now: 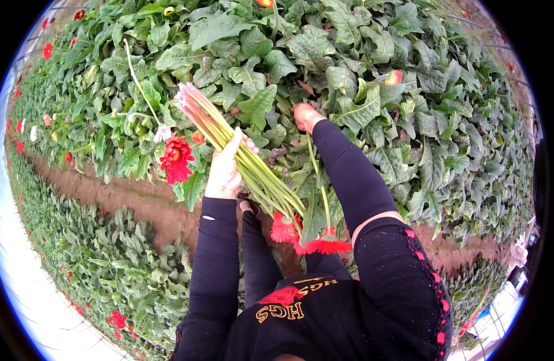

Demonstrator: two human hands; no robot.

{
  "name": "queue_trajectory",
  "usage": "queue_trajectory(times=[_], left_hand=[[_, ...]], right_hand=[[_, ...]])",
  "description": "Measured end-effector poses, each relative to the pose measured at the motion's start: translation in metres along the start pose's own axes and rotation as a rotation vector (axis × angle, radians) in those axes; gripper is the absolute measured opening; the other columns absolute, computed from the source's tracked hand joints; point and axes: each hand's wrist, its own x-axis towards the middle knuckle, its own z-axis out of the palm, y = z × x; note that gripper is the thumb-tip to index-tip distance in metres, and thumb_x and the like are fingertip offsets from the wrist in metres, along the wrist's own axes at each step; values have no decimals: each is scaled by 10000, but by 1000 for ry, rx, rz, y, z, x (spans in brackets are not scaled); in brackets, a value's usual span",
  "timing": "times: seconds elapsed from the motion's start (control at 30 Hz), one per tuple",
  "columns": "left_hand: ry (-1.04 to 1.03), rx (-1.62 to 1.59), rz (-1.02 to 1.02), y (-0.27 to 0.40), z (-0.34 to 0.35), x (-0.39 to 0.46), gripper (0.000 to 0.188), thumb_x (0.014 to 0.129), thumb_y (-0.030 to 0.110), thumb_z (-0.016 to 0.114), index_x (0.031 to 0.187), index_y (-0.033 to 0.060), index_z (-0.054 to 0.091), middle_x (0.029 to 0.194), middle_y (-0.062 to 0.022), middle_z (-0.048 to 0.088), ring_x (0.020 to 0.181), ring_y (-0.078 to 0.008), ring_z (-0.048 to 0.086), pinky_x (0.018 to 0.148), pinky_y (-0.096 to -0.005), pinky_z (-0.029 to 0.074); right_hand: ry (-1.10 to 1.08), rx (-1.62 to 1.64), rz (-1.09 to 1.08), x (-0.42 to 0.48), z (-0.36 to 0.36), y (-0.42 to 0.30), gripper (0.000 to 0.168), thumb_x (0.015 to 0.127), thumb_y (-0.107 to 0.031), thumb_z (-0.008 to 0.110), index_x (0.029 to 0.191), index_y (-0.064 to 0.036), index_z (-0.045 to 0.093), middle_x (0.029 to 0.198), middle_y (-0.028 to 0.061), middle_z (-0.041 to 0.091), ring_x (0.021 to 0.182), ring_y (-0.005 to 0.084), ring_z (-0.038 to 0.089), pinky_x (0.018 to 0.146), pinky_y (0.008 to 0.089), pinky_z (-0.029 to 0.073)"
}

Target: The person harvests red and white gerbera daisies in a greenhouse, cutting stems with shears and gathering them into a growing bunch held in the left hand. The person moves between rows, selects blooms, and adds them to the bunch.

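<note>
My left hand (227,169) is wrapped around a slanting bunch of cut gerbera stems (272,187). Their pale pinkish ends (189,97) point up and left, and red gerbera heads (283,228) hang at the lower end near my legs. Down among the leaves, my right hand (306,117) has its fingers closed on the stem (322,192) of another red gerbera (328,246). That flower's head lies toward my body, beside the bunch's heads. The leaves partly hide my right fingers and the stem's base.
Dense gerbera leaves (421,122) fill the bed ahead. Left of my left hand are an open red gerbera (176,160) and a pale pink one (163,133) on a bent stem. A soil path (110,192) runs behind, with another planted row (119,252) beyond.
</note>
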Motion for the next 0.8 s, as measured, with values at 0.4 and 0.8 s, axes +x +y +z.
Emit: queue_trajectory(times=[0.4,0.8], left_hand=[[-224,99,-22,6,44,-30,213,856,217,530,958,30,544,780,-54,587,712,-144,579,651,-266,487],[-149,57,237,86,-13,-148,235,855,227,522,996,39,537,983,-147,590,896,-202,573,794,-334,468]], right_hand=[[-189,154,-374,-249,-5,23,204,920,-249,374,796,-92,416,540,-67,297,435,30,262,383,189,219],[-225,-412,-946,-296,143,24,211,856,-212,508,786,-14,517,686,85,490,611,208,485,589,303,406]])
